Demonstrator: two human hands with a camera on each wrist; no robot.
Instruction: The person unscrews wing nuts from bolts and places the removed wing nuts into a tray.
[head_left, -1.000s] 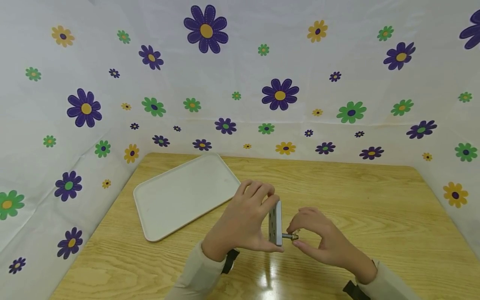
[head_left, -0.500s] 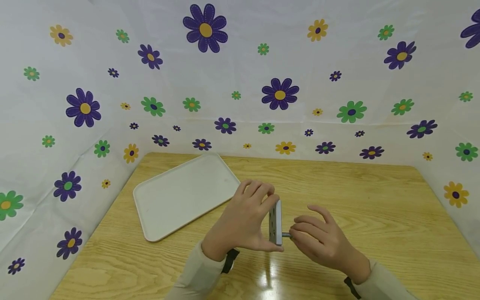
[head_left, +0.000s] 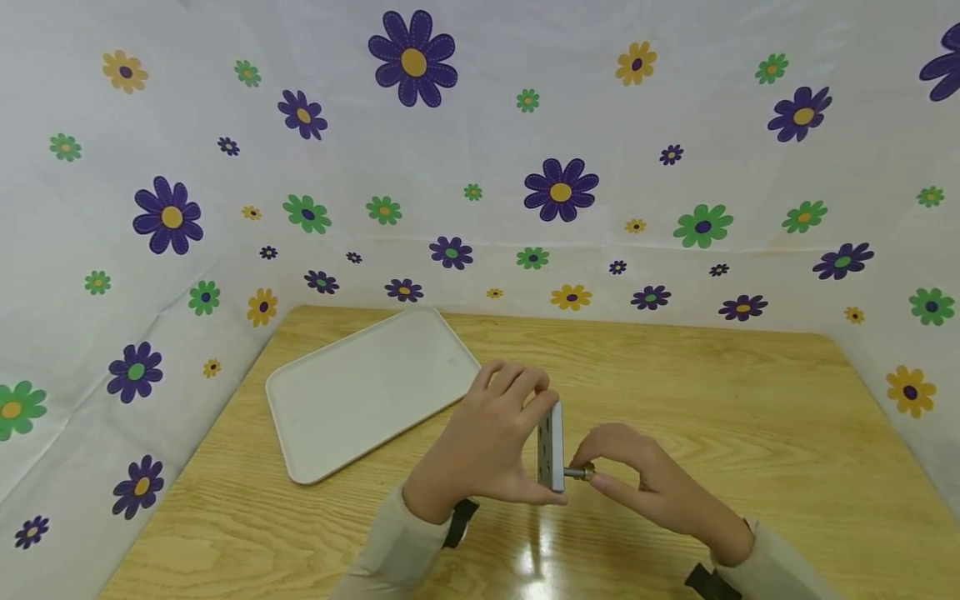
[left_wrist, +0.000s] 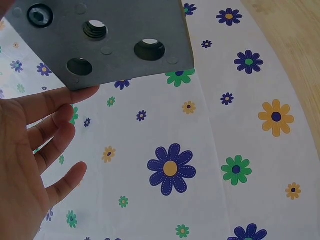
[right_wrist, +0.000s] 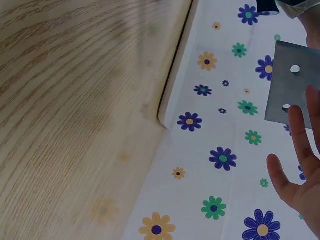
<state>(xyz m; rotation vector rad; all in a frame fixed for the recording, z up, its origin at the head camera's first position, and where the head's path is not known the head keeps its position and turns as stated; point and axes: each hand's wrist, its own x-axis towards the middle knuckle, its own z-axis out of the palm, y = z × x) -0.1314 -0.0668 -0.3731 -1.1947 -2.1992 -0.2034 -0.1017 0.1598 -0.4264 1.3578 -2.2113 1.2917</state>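
Observation:
A grey metal plate (head_left: 557, 447) with several holes stands on edge above the table, held by my left hand (head_left: 487, 442) between fingers at its top and thumb at its bottom. In the left wrist view the plate's holed face (left_wrist: 115, 45) shows, one hole filled by a bolt end. A bolt (head_left: 572, 472) sticks out of the plate's right side with a brass-coloured nut (head_left: 588, 472) on it. My right hand (head_left: 652, 483) pinches the nut between thumb and index finger. The right wrist view shows the plate (right_wrist: 290, 85) beyond the right fingers; bolt and nut are hidden there.
A white rectangular tray (head_left: 367, 392) lies at an angle on the wooden table (head_left: 712, 400), left of and behind the left hand. White cloth with printed flowers (head_left: 480, 150) stands behind the table and along both sides.
The right fingers closed over the bolt end half a second ago, hiding the nut; now they are drawn back in a thumb-and-index pinch, with the nut visible. Left hand and plate have stayed still.

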